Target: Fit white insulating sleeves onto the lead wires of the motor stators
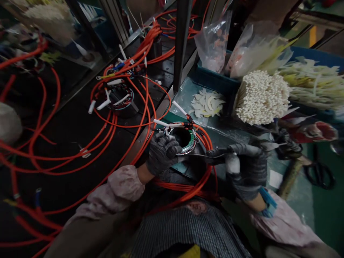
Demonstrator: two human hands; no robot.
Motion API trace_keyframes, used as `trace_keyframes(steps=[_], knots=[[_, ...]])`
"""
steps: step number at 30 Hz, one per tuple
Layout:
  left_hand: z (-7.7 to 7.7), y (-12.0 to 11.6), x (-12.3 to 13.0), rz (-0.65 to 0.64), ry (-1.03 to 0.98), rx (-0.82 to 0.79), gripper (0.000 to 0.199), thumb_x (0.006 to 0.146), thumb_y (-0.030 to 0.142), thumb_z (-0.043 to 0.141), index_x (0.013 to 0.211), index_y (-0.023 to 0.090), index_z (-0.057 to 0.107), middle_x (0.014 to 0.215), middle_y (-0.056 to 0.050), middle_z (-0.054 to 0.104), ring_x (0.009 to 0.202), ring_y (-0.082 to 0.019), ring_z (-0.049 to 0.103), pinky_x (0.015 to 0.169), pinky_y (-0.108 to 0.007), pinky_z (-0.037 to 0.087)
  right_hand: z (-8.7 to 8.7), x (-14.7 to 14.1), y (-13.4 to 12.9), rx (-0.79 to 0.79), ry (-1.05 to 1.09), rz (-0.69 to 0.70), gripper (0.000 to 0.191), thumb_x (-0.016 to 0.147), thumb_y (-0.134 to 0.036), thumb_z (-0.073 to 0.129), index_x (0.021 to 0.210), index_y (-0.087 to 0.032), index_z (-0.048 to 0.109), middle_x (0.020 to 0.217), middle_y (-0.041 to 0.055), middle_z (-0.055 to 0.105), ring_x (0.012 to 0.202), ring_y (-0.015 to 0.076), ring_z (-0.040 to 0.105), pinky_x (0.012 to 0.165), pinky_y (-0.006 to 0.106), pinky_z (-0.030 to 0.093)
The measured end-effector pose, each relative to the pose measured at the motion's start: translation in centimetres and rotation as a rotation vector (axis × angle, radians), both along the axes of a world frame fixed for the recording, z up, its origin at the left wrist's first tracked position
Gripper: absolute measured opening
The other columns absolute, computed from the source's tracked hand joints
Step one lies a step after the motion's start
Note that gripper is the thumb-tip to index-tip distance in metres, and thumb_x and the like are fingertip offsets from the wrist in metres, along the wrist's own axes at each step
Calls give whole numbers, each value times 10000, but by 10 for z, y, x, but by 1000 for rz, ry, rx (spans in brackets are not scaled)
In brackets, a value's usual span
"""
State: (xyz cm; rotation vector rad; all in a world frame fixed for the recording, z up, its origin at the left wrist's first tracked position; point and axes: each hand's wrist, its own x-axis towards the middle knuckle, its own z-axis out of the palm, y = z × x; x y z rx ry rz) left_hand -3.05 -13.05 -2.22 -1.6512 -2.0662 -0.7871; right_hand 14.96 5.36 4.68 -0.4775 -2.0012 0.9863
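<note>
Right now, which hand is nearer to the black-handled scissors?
The right. The right hand is left of the scissors in the picture, not touching them; the left hand is farther left, beside the green-rimmed ring.

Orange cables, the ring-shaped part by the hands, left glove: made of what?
Orange cables: probably rubber or plastic jackets, smooth, satin; soft highlights, rounded bends.
Ring-shaped part: apparently mixed; shiny silvery outer edge suggests metal, green inner lining possibly plastic or film.
Left glove: likely flexible fabric, perhaps coated; dark gray, mostly matte, visibly creased.
</note>
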Motion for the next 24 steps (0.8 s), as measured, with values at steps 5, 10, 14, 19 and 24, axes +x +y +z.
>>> trace_keyframes(steps=[5,10,14,19,24], knots=[[-3,-2,1,13,-33,-83,172,1004,452,757,1029,295,694,979,22,796,1088,-262,718,1112,-507,458,-3,32,-6,-336,-121,388,178,1076,-315,640,984,-314,793,594,-31,694,538,201,717,621,361,680],[1,-4,0,21,10,-71,151,957,409,782,1019,296,704,1008,41,818,1103,-259,726,1140,-491,429,-8,26,-14,-323,-334,769,503,1161,-409,484,781,-261,777,566,-23,681,472,153,664,653,319,679],[6,-5,-3,-24,-40,-46,102,948,361,773,990,289,715,1154,33,849,1176,-242,734,1176,-478,404,-25,-10,-9,81,-391,482,303,1068,-499,670,1130,-253,833,899,63,843,687,200,771,595,298,610],[4,-6,-6,-51,-94,-48,143,912,361,815,1046,332,779,1112,51,854,1174,-244,735,1175,-480,423,-31,-58,1,300,-474,391,306,1067,-413,643,1204,-207,824,842,100,825,677,239,746,610,323,553],[8,-2,-3,-41,-107,-6,131,949,390,799,1059,330,761,1125,62,856,1158,-243,757,1111,-494,463,-23,-79,6,61,-367,542,253,1027,-411,645,1003,-224,814,846,46,823,733,187,743,670,293,591]])
